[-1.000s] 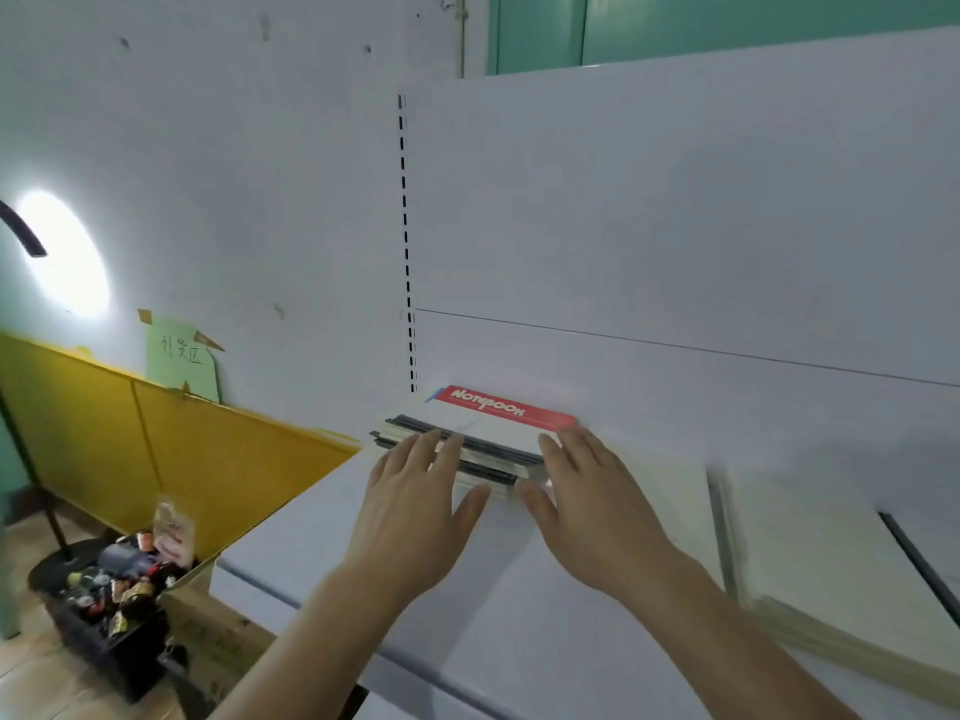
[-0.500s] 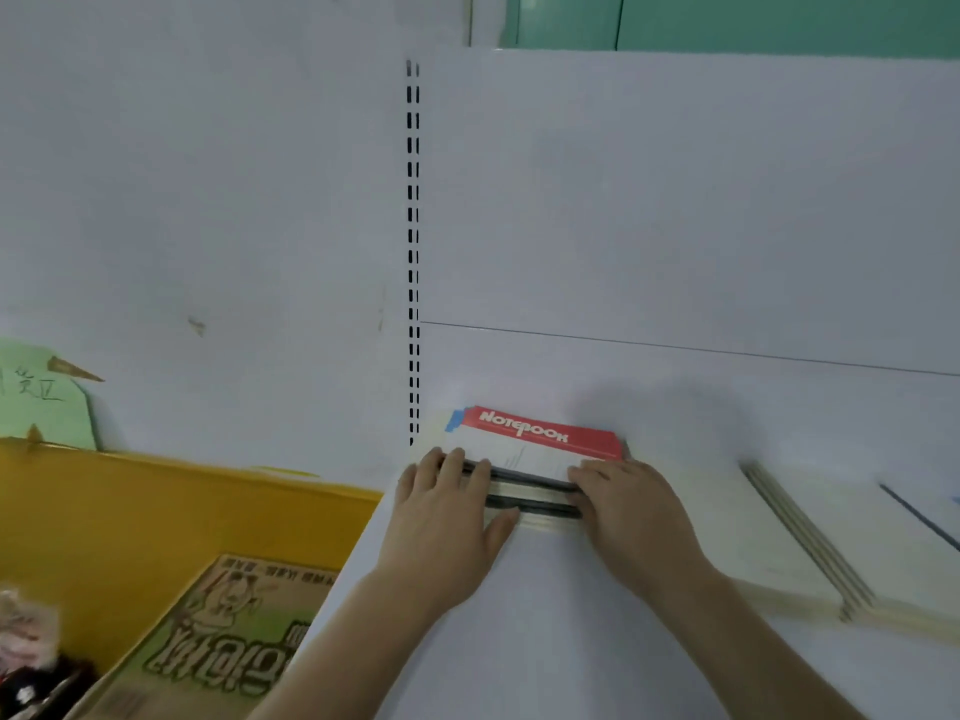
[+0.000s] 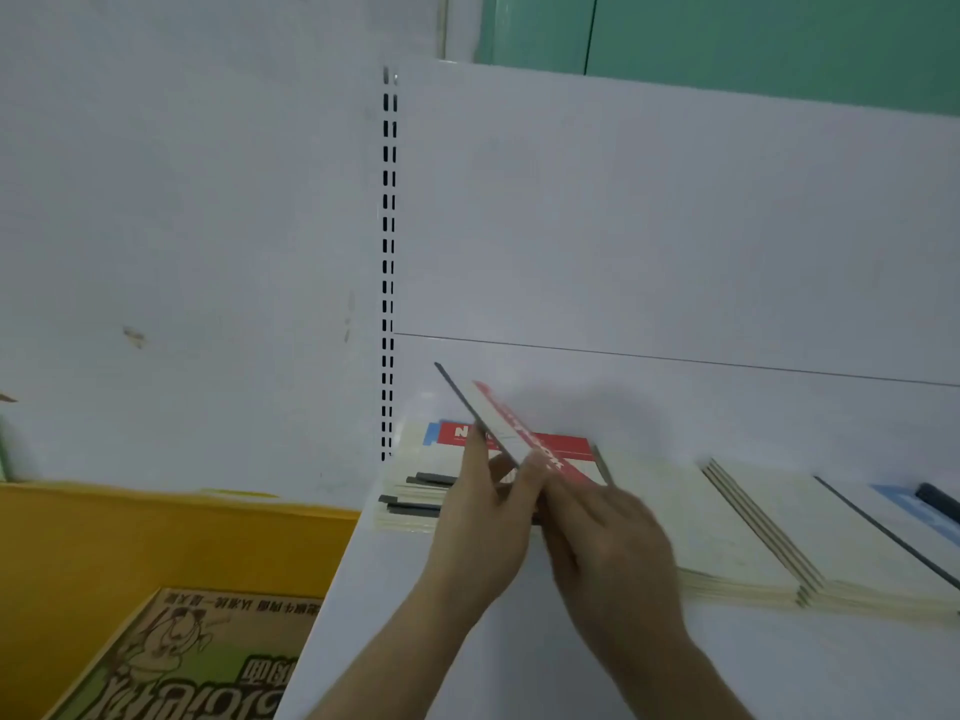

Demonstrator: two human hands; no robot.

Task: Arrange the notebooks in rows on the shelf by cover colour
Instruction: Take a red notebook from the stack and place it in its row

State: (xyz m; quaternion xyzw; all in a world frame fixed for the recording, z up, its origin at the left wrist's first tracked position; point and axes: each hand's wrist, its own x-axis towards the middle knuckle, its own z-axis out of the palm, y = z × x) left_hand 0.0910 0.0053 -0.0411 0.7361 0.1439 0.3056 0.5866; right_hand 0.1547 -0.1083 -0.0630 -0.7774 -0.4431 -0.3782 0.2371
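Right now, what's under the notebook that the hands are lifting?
Under the lifted notebook held by the left hand and right hand lies a stack of notebooks; its top cover shows a red band. The hands hide the stack's right part.

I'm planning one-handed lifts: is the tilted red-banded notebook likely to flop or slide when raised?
The red-banded notebook looks thin yet its raised edge stays straight, so probably fairly stiff and light. Both the left hand and right hand steady it; its smooth cover may slip.

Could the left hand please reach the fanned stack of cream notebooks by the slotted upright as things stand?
Probably yes: the fanned stack of cream notebooks lies uncovered beside the left hand, though its fingers hold the tilted red-banded notebook.
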